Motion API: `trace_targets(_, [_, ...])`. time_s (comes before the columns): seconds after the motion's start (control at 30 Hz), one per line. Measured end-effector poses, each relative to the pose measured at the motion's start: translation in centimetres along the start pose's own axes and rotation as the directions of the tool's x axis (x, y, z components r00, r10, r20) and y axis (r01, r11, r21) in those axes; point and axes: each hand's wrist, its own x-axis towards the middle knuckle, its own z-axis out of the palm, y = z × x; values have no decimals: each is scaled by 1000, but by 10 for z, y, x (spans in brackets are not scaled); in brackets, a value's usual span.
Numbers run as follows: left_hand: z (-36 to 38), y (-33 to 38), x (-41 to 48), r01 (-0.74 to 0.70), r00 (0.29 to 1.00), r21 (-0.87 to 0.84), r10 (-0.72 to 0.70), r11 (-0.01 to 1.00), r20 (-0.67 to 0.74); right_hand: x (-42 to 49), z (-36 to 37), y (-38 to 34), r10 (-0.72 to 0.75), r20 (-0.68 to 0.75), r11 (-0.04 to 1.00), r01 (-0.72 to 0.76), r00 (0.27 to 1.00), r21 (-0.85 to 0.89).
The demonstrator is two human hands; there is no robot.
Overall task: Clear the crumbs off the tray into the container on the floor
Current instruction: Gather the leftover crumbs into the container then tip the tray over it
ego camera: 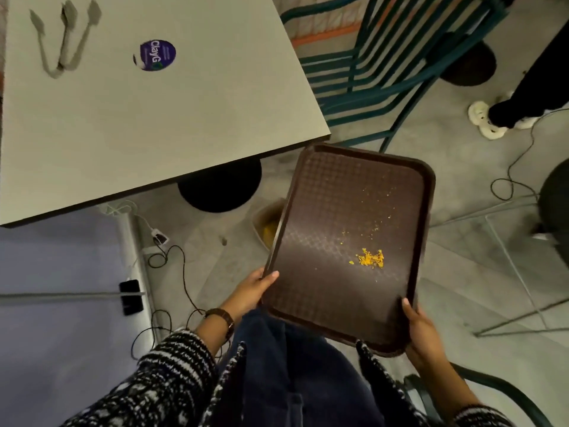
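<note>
I hold a dark brown tray (323, 297) in the air beside the table, above my lap and the floor. My left hand (251, 292) grips its near left edge, thumb on top. My right hand (421, 329) grips its near right corner. A small heap of orange crumbs (371, 259) lies on the tray's right half, with finer specks scattered further up. A beige container (266, 218) with orange bits inside stands on the floor, mostly hidden under the tray's left edge.
A white table (154, 112) fills the upper left, with grey tongs (63, 38) and a purple sticker (157, 54) on it. Its black round base (220, 188) stands by the container. Teal chairs (385, 57), floor cables (172, 263) and another person's feet (489, 118) are around.
</note>
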Motion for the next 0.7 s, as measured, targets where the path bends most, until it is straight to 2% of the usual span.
trace_targets(0.07, [13, -12, 13, -45, 999, 133, 43, 990, 13, 1, -14, 6, 22, -36, 999, -24, 999, -42])
trace_targets(0.13, [19, -31, 22, -35, 998, 190, 43, 981, -41, 10, -22, 16, 59, -92, 995, -65, 994, -71])
trace_targets(0.23, [19, -52, 28, -43, 985, 197, 74, 980, -158, 26, -11, 31, 125, -113, 988, -134, 986, -80])
trace_targets(0.47, [-25, -94, 39, 40, 924, 182, 32, 982, -380, 72, 63, 55, 243, -115, 946, -261, 963, -192])
trace_targets(0.63, [-44, -116, 60, 100, 857, 101, -34, 990, -513, 120, 108, 68, 101, -16, 864, -96, 995, -495])
trace_targets(0.7, [-48, -125, 69, 133, 829, 45, -87, 990, -553, 140, 121, 76, 117, 4, 807, -93, 993, -583])
